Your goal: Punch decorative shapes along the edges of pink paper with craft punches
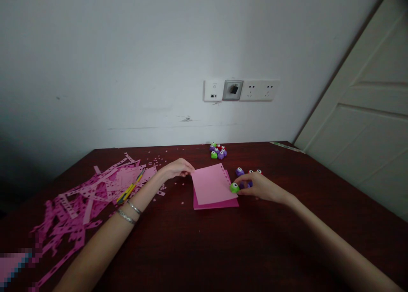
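My left hand (178, 168) pinches the upper left corner of a light pink sheet of paper (210, 185). That sheet has small holes punched along its right edge. Beneath it, darker pink paper (216, 205) shows at the bottom and right. At the sheet's right edge, my right hand (256, 186) has its fingers closed around a small green craft punch (234, 188). The punch sits on the paper's edge; whether its button is pressed cannot be made out. Just behind the right hand are purple punches (239, 171) and red ones, partly hidden by the fingers.
More punches (218, 151) are grouped near the wall. Punched pink paper strips (86, 198) are heaped on the left, with a yellow utility knife (130, 188) on top. Tiny paper bits dot the dark wooden table (197, 249). Wall sockets (259, 90) and a white door (366, 126) border the table.
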Demonstrator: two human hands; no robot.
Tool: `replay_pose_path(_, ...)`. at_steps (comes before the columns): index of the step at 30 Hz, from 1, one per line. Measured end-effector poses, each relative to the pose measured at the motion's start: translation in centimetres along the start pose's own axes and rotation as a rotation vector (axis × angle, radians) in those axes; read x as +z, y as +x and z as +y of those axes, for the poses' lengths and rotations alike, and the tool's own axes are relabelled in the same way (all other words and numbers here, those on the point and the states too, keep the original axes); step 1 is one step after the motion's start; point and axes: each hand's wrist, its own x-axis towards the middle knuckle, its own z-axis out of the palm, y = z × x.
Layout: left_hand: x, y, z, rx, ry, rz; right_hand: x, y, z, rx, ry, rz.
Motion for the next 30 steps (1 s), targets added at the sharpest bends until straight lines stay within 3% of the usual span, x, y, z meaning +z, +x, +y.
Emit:
replay_pose_path(9,0.4,0.4,-0.5,0.028,0.040,-0.019,1.0,0.4,0.0,-0.052,-0.088,0.018)
replay_pose_path(20,1.1,1.0,-1.3,0.090,0.207,0.064,1.7,0.4,-0.4,-0.094,-0.119,0.002)
replay_pose_path(24,2.4,0.7,-0.9,0.104,0.441,0.137,1.7,0.4,-0.2,-0.150,-0.166,0.034)
replay_pose_path(26,3.3,0.3,-0.5,0.125,0.622,0.230,1.7,0.4,-0.1,-0.178,-0.182,0.045)
replay_pose_path(28,4.4,-0.3,0.0,0.203,0.822,0.369,1.7,0.4,0.0,-0.184,-0.190,0.047)
replay_pose_path(30,5.5,-0.9,0.4,0.332,0.973,0.412,1.7,0.4,0.0,-0.176,-0.195,0.046)
